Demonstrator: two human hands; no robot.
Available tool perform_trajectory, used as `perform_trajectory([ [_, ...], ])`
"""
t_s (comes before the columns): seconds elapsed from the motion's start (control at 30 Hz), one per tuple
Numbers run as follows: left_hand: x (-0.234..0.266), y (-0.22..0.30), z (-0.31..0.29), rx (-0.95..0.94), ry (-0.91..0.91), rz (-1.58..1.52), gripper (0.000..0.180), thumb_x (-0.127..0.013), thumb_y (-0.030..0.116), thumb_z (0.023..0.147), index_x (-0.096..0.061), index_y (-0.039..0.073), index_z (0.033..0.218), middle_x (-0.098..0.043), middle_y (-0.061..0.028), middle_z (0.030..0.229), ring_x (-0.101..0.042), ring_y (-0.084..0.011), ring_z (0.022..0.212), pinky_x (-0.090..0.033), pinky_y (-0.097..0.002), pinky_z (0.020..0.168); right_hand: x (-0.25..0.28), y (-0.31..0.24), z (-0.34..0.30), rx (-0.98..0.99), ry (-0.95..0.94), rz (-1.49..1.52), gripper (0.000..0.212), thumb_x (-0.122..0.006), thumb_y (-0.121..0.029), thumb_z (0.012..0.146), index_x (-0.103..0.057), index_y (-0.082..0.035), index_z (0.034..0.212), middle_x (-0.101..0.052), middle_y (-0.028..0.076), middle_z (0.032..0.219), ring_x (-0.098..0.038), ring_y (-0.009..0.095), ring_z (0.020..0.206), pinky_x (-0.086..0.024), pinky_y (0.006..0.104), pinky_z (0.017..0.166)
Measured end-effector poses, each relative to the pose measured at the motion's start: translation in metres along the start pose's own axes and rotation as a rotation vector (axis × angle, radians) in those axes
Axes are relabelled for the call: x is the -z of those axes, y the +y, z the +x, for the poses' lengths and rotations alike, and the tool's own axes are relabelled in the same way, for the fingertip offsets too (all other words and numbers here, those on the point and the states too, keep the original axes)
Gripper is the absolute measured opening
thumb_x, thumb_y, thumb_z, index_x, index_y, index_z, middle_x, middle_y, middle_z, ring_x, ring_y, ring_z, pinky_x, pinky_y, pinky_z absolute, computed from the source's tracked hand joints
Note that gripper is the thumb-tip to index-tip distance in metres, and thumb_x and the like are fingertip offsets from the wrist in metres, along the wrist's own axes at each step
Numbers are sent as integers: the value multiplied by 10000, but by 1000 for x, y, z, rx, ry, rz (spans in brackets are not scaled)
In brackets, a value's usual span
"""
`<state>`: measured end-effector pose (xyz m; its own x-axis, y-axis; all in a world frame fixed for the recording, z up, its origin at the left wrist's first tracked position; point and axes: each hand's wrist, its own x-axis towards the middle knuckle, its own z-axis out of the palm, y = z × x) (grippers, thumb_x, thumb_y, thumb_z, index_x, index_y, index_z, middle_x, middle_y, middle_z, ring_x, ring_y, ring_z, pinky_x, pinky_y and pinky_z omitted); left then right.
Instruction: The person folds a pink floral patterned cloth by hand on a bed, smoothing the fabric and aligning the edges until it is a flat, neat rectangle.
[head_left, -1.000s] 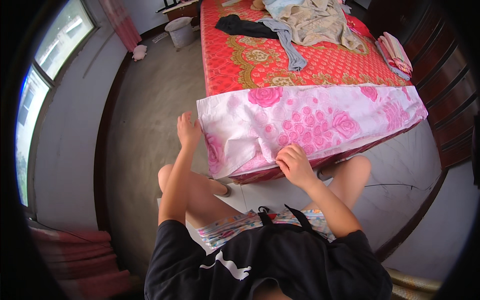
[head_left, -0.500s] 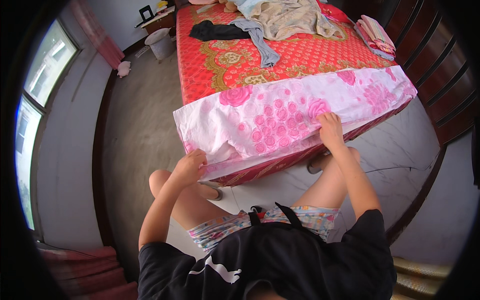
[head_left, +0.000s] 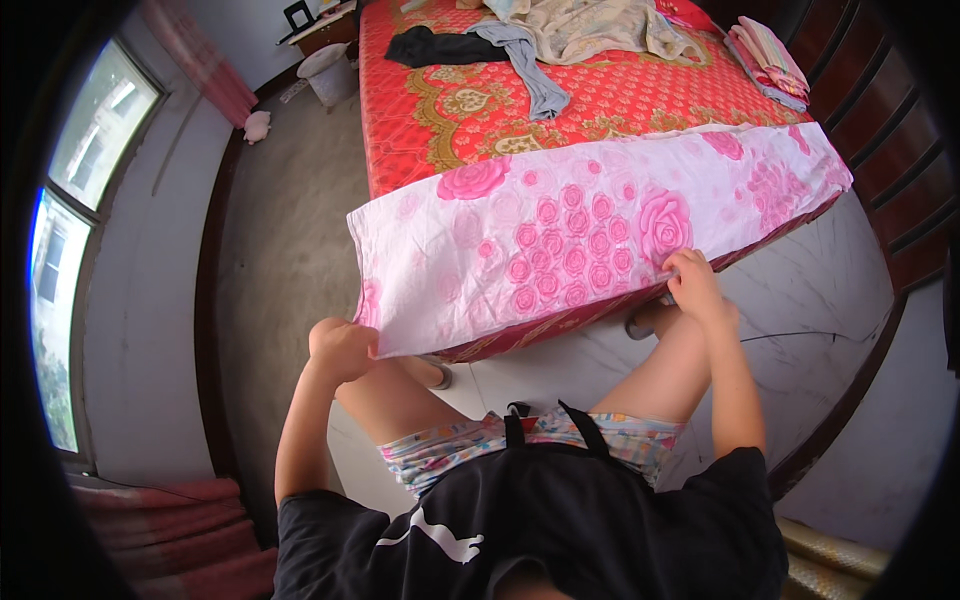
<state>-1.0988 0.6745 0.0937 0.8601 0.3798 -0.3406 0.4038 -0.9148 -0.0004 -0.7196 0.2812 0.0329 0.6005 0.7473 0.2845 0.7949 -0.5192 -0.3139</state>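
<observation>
Mostly, the cloth (head_left: 430, 250) lies smooth mid-frame, creases remaining; my left hand (head_left: 341, 349) grips its corner, right hand (head_left: 698, 287) its edge

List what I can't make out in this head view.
In the head view:
Left hand: fingertips, hidden by the hand itself.
Rose-print cloth: underside, hidden by its upper face.
Red bedspread: far end, cut off by the picture's top edge.
White bin: contents, too small to tell.
</observation>
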Motion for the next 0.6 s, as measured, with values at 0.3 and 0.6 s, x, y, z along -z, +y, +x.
perform_trajectory([
  [0.3,70,117,137,-307,361,-438,145,-595,155,822,-636,18,845,-638,-156,827,-616,-313,793,-471,-389,694,6,7,79,-178,95,457,124,-564,-29,764,-635,-14,864,-624,140,760,-605,256,671,-478,352,635],
  [0.6,53,257,362,-67,935,-407,292,-716,192,734,-621,51,971,-568,-107,1099,-490,-331,1095,-278,-552,1002,-16,25,174,-320,192,142,215,-547,-31,779,-593,-59,987,-595,141,1014,-596,344,881,-485,419,751],
])
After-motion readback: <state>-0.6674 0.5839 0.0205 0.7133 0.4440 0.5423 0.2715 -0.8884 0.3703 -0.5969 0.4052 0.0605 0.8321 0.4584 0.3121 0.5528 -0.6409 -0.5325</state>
